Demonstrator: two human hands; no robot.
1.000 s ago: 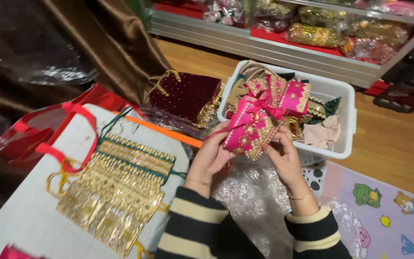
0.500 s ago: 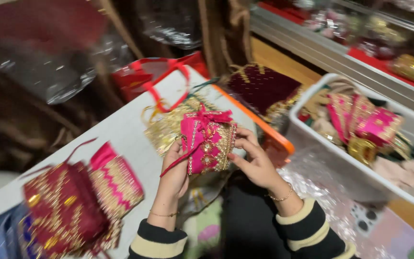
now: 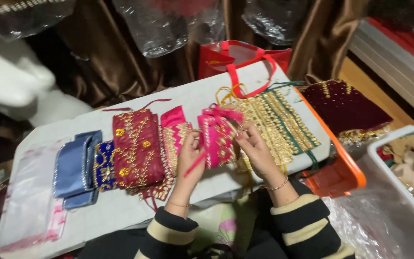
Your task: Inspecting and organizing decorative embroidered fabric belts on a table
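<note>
A white counter point(image 3: 120, 211) held a row of fancy cloth pieces. At 3 o'clock stood a white bin point(image 3: 398, 168). At 12 o'clock sat a red bag point(image 3: 235, 60). A dark red piece point(image 3: 137, 148) lay at 9 o'clock, with blue ones point(image 3: 75, 165) farther out. A gold piece point(image 3: 279, 120) lay at 2 o'clock. In the middle, the left hand point(image 3: 190, 158) and the right hand point(image 3: 255, 148) both pinched a pink pouch point(image 3: 216, 136), just above the counter.
</note>
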